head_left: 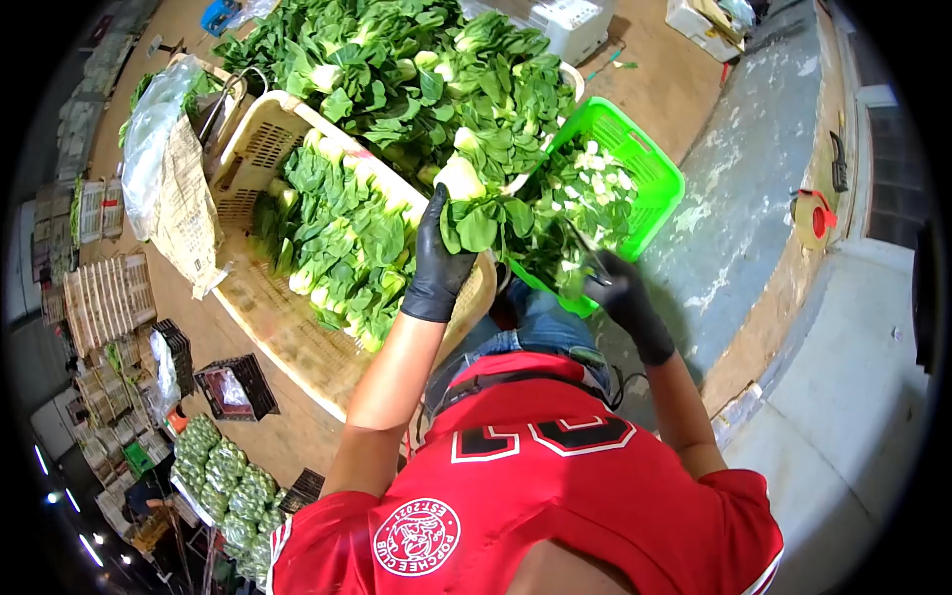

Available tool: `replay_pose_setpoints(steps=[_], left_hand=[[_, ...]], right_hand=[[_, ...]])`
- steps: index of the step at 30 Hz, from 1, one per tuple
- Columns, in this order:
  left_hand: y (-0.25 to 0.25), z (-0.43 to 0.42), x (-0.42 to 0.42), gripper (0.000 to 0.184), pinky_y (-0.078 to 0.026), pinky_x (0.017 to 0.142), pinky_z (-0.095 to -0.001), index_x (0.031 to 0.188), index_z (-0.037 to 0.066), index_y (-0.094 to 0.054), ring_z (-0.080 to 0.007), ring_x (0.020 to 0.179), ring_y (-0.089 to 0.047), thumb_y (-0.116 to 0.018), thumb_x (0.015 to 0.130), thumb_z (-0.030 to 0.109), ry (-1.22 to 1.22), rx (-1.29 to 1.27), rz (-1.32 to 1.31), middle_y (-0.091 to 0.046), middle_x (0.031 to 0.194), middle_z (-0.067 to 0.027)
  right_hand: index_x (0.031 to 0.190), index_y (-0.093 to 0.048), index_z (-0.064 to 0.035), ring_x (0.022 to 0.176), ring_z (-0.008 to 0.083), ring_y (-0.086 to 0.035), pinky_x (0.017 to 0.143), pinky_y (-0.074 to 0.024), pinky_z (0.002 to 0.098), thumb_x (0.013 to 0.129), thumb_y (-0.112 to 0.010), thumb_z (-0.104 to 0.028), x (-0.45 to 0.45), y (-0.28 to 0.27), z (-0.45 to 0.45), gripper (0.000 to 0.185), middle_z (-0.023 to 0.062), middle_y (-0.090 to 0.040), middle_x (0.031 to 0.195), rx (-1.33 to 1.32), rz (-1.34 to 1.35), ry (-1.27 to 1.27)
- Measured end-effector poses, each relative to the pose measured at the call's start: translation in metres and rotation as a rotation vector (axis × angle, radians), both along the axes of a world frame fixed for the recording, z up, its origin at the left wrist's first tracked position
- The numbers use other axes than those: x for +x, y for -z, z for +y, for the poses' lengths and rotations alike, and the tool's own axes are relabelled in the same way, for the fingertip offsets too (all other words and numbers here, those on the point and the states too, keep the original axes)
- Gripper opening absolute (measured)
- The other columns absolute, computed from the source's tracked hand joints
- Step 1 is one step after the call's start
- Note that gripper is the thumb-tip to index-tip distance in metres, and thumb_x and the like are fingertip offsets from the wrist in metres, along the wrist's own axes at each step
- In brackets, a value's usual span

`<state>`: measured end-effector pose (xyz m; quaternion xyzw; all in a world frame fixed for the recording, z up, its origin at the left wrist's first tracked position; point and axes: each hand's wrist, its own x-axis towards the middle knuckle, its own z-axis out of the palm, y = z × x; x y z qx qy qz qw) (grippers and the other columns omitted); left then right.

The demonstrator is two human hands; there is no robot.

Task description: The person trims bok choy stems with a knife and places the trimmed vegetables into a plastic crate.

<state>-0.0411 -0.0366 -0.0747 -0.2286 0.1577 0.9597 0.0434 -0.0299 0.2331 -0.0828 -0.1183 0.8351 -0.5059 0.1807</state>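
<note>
My left hand point(438, 260), in a black glove, is closed around a bok choy point(462, 180), its pale base up and its leaves hanging beside my fingers. My right hand point(623, 302), also gloved in black, grips a knife point(577, 238) whose thin blade is smeared by motion. Below that blade, a bright green basket point(656, 186) holds cut leaves and white stem ends. Left of my left hand, a beige plastic basket point(253, 332) contains rows of bok choy point(342, 223). Beyond both baskets rises a big heap of bok choy point(397, 74).
A paper sack point(183, 198) and clear plastic hang over the far left end of the beige basket. A dark crate point(235, 389) and bagged green produce point(228, 476) are at lower left. On the right ledge sits a tape roll point(815, 220). A white box point(570, 28) stands behind the heap.
</note>
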Motion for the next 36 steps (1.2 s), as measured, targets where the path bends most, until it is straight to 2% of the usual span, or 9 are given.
replay_pose_setpoints(steps=[4, 10, 14, 17, 21, 23, 27, 30, 36], left_hand=[[0.012, -0.023, -0.005, 0.036, -0.047, 0.086, -0.0382, 0.116, 0.007, -0.053, -0.0241, 0.098, -0.058, -0.052, 0.088, 0.031, 0.015, -0.013, -0.114, -0.060, 0.108, -0.0096], [0.024, -0.130, -0.084, 0.034, -0.050, 0.079, -0.0410, 0.115, 0.008, -0.051, -0.0244, 0.090, -0.060, -0.052, 0.089, 0.030, -0.163, -0.333, 0.041, -0.061, 0.099, -0.0079], [-0.056, -0.250, -0.156, 0.047, -0.043, 0.083, -0.0417, 0.119, 0.009, -0.049, -0.0260, 0.103, -0.052, -0.054, 0.087, 0.043, -0.383, -0.552, -0.031, -0.055, 0.111, -0.0086], [-0.057, -0.287, -0.140, 0.050, -0.038, 0.092, -0.0445, 0.125, 0.008, -0.044, -0.0270, 0.116, -0.043, -0.051, 0.089, 0.041, -0.448, -0.862, -0.052, -0.042, 0.131, -0.0105], [0.030, -0.280, -0.037, 0.037, -0.044, 0.080, -0.0311, 0.114, 0.001, -0.053, -0.0198, 0.093, -0.058, -0.057, 0.086, 0.025, -0.434, -1.166, -0.081, -0.060, 0.105, -0.0084], [0.086, -0.274, 0.029, 0.031, -0.045, 0.076, -0.0311, 0.102, -0.005, -0.058, -0.0208, 0.085, -0.060, -0.060, 0.082, 0.019, -0.344, -1.585, -0.290, -0.064, 0.094, -0.0129], [0.201, -0.215, 0.143, 0.023, -0.049, 0.071, -0.0354, 0.095, 0.001, -0.062, -0.0315, 0.078, -0.063, -0.060, 0.077, 0.014, 0.056, -1.761, -0.522, -0.064, 0.087, -0.0184], [0.194, -0.164, 0.116, 0.031, -0.043, 0.085, -0.0416, 0.098, 0.003, -0.061, -0.0357, 0.095, -0.054, -0.066, 0.069, 0.013, 0.246, -2.065, -0.184, -0.059, 0.101, -0.0183], [0.261, -0.151, 0.003, 0.029, -0.026, 0.101, -0.0551, 0.104, 0.001, -0.055, -0.0371, 0.120, -0.039, -0.044, 0.079, 0.009, 0.515, -2.547, 0.087, -0.045, 0.125, -0.0224]], right_hand=[[0.095, -0.058, -0.0006, 0.080, 0.0340, -0.061, 0.067, -0.0486, 0.0358, 0.077, -0.063, -0.012, 0.007, 0.034, 0.058, 0.022, 0.0193, -0.062, 0.087, 0.290, 0.171, 0.124], [0.087, -0.063, -0.0017, 0.070, 0.0270, -0.062, 0.064, -0.0478, 0.0350, 0.075, -0.066, -0.012, 0.001, 0.062, 0.073, 0.017, 0.0139, -0.064, 0.078, 0.460, 0.186, 0.184], [0.089, -0.065, -0.0015, 0.069, 0.0218, -0.061, 0.063, -0.0464, 0.0310, 0.076, -0.066, -0.012, 0.003, 0.061, 0.051, 0.017, 0.0111, -0.065, 0.079, 0.278, 0.066, 0.210], [0.089, -0.065, -0.0033, 0.076, 0.0234, -0.062, 0.068, -0.0474, 0.0330, 0.076, -0.065, -0.013, 0.002, 0.067, 0.038, 0.016, 0.0129, -0.065, 0.084, 0.339, 0.143, 0.146], [0.114, -0.053, -0.0031, 0.100, 0.0309, -0.057, 0.079, -0.0463, 0.0374, 0.077, -0.065, -0.018, -0.005, 0.067, 0.024, 0.042, 0.0179, -0.058, 0.110, 0.439, 0.125, 0.083], [0.109, -0.058, -0.0019, 0.055, 0.0143, -0.053, 0.049, -0.0421, 0.0277, 0.078, -0.067, -0.021, -0.014, 0.086, 0.034, 0.038, 0.0082, -0.061, 0.074, 0.516, 0.001, 0.124], [0.102, -0.063, -0.0037, 0.045, 0.0064, -0.042, 0.041, -0.0335, 0.0234, 0.081, -0.063, -0.020, -0.031, 0.085, 0.026, 0.026, 0.0007, -0.054, 0.061, 0.498, -0.016, 0.128], [0.108, -0.059, -0.0056, 0.047, 0.0079, -0.042, 0.043, -0.0355, 0.0251, 0.079, -0.064, -0.013, -0.032, 0.092, 0.015, 0.030, 0.0005, -0.049, 0.060, 0.433, 0.250, 0.008], [0.111, -0.058, -0.0081, 0.052, 0.0070, -0.047, 0.046, -0.0391, 0.0229, 0.082, -0.060, -0.010, 0.016, 0.081, 0.002, 0.029, 0.0009, -0.054, 0.065, 0.556, -0.107, 0.102]])
